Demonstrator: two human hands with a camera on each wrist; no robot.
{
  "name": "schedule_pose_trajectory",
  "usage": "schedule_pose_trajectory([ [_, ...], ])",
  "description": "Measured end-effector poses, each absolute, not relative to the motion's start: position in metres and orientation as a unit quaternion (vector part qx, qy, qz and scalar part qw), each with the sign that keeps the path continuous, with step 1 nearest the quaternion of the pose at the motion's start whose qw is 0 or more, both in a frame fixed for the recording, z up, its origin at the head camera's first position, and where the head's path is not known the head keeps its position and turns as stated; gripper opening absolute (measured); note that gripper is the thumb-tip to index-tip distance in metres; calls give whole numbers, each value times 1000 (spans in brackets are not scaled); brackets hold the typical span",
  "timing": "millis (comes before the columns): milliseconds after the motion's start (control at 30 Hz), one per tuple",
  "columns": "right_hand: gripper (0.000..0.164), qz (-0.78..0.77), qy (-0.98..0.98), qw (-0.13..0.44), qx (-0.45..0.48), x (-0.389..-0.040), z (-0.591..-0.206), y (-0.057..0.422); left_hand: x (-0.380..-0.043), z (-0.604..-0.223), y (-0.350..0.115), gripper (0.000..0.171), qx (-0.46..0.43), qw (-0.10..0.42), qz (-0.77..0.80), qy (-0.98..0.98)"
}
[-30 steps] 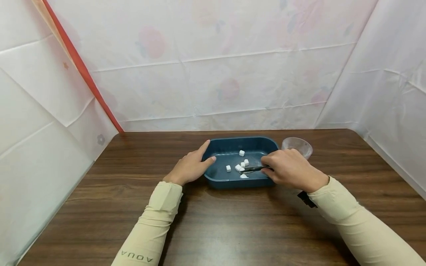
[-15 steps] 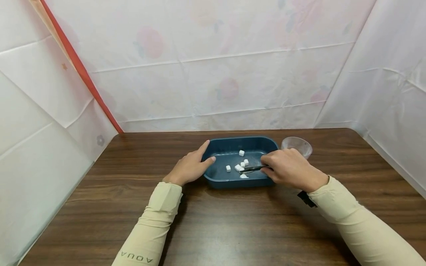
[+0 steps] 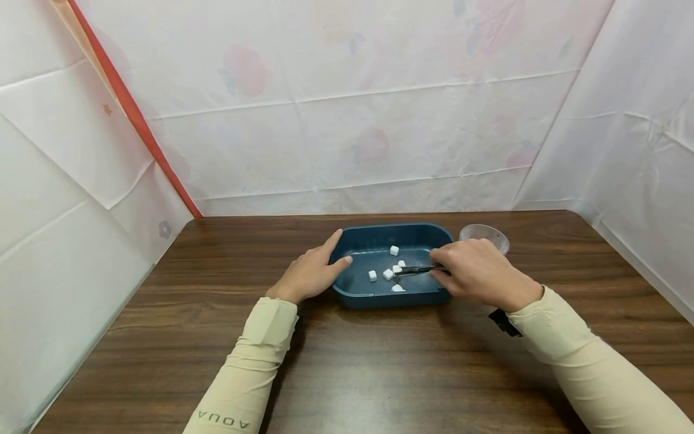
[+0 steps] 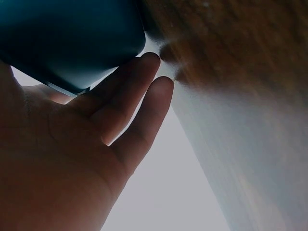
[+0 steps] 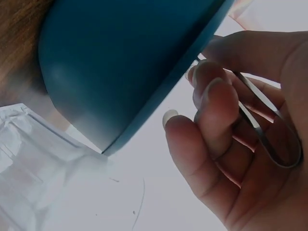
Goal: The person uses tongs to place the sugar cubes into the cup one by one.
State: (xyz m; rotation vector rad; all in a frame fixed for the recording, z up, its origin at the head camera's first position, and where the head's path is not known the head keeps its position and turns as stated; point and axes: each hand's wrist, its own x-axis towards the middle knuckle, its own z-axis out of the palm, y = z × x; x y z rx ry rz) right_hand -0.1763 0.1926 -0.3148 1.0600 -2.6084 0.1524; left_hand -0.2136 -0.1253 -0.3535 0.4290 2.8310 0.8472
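Note:
My right hand [image 3: 477, 269] pinches small dark metal tongs [image 3: 420, 270], whose bent end shows as a U against the palm in the right wrist view. Their tips are low in a blue oblong tray [image 3: 393, 299], at a small white cube [image 3: 397, 269]; whether they grip it cannot be told. Several other white cubes [image 3: 388, 275] lie around on the tray floor, one [image 3: 398, 288] partly hidden by the near wall. At the tray's left end, my left hand [image 3: 311, 271] rests with straight fingers against the outside and the thumb over the rim.
A clear plastic cup [image 3: 490, 234] stands just right of the tray, partly hidden behind the right hand. Both rest on a brown wooden table [image 3: 347, 367]. White patterned sheeting [image 3: 336, 108] hangs along the back and sides.
My right hand and the tongs have shifted slightly right and away from me, the tips leaving the lower cubes for one just above. The left hand and tray keep their place.

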Motion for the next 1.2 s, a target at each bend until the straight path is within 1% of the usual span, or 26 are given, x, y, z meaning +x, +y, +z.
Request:
schedule_pose_trajectory([
  [333,26,60,-914,156,369,-176,-312,194,-214,-356,-126,75,140,81,283,945],
  [1000,16,63,-912,171,367,-176,-314,195,-214,-357,-126,75,145,74,282,946],
  [1200,16,70,-913,165,367,-176,-313,195,-214,-357,-126,74,141,76,282,946],
])
